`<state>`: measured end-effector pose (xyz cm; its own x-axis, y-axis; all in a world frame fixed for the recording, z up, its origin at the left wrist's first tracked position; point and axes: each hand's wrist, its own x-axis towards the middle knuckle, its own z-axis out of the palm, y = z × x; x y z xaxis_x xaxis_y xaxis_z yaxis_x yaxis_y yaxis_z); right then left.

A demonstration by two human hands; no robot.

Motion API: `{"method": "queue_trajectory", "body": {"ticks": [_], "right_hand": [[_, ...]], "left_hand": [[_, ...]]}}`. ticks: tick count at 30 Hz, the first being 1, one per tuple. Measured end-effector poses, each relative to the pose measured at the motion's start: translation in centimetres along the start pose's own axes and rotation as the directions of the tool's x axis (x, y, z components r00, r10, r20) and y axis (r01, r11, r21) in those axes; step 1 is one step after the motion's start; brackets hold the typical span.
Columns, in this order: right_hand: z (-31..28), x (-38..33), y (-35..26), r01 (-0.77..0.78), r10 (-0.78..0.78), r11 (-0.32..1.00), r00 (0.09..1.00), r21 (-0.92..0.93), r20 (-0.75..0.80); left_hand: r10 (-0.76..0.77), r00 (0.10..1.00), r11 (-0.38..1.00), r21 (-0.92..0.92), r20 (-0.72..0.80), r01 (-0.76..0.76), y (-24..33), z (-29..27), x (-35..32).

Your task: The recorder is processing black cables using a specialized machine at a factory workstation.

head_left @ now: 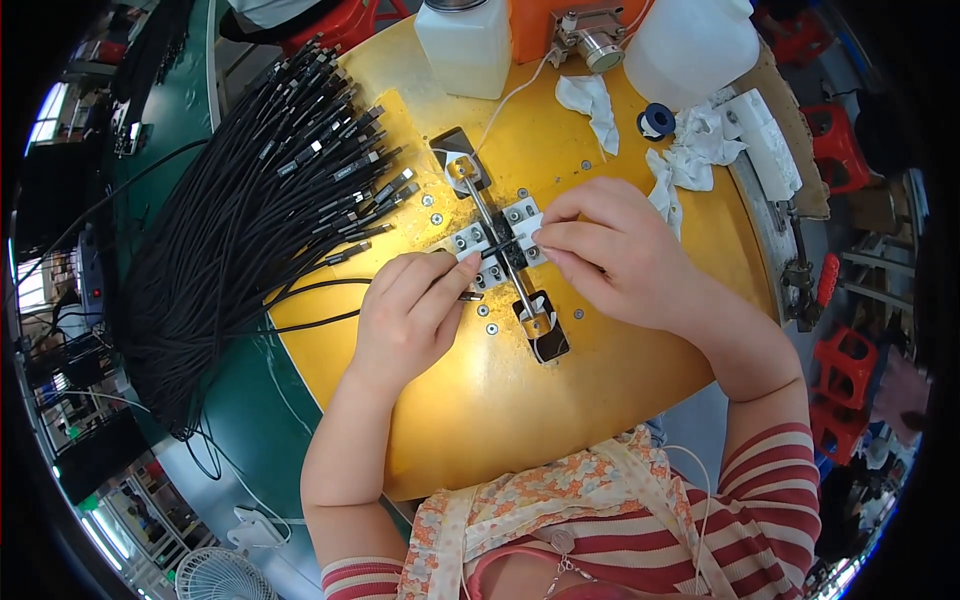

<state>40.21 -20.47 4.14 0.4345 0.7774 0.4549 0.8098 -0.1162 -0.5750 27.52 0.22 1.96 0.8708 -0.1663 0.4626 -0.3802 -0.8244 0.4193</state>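
A metal fixture (497, 262) with bolted plates and a crossing rod sits in the middle of the yellow worktop. My left hand (405, 315) is at its left side, fingers closed on a black cable (325, 287) whose front end lies over the fixture's centre. Below those fingers, a second cable's metal plug (471, 296) pokes out. From the right, my right hand (620, 255) reaches to the fixture, thumb and fingers pinched beside a white strip at its centre. What that pinch holds, if anything, is too small to make out.
A large heap of black cables (230, 230) with plugs lies to the left. At the back are a white bottle (465, 50), a translucent jug (692, 50), crumpled tissues (705, 150) and a blue spool (656, 122). The yellow worktop (640, 390) has a curved right edge.
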Motion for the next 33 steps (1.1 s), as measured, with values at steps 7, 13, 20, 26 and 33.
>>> {"method": "queue_trajectory", "body": {"ticks": [7, 13, 20, 26, 33], "right_hand": [[-0.1, -0.1, -0.9, -0.083, 0.085, 0.978, 0.996, 0.190, -0.002], [-1.3, 0.0, -1.7, -0.110, 0.055, 0.860, 0.991, 0.498, 0.124], [-0.9, -0.3, -2.1, -0.037, 0.005, 0.867, 0.998, 0.496, 0.065], [-1.2, -0.2, -1.7, -0.010, -0.018, 0.882, 0.998, 0.471, 0.056], [-2.4, 0.0, -2.2, 0.053, -0.097, 0.953, 0.986, 0.299, 0.133]], "left_hand": [[0.046, 0.994, 0.998, -0.031, -0.097, -0.049, 1.3, -1.2, -0.2], [0.312, 0.932, 0.945, 0.157, -0.183, -0.285, 2.0, -2.2, -0.9], [0.450, 0.868, 0.880, 0.270, -0.212, -0.390, 1.5, -1.9, -1.6], [0.347, 0.910, 0.935, 0.159, -0.227, -0.317, 1.7, -1.6, -0.8], [0.217, 0.943, 0.976, 0.040, -0.250, -0.214, 2.2, -0.8, -1.0]]}}
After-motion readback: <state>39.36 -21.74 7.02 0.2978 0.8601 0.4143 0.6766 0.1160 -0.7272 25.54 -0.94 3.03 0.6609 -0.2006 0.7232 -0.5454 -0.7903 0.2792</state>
